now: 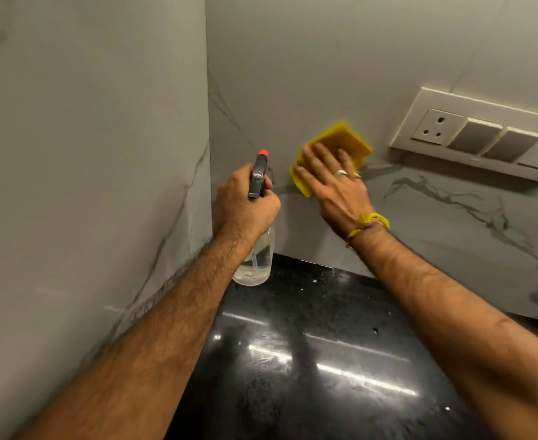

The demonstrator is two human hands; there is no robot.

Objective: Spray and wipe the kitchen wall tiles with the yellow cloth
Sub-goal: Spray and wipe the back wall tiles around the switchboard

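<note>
My right hand (pixel 334 182) presses a folded yellow cloth (pixel 343 141) flat against the grey marble-veined wall tiles (pixel 324 58), fingers spread over it; the hand and cloth are slightly blurred. My left hand (pixel 245 201) is closed around the neck of a clear spray bottle (pixel 256 262) with a dark trigger head and a red nozzle tip, held upright near the wall corner, just left of the cloth. A little clear liquid sits in the bottle's bottom.
A white switch and socket plate (pixel 480 134) is mounted on the wall right of the cloth. A glossy black stone counter (pixel 308 360) runs below. A second tiled wall (pixel 86 154) closes in on the left, meeting the back wall in a corner.
</note>
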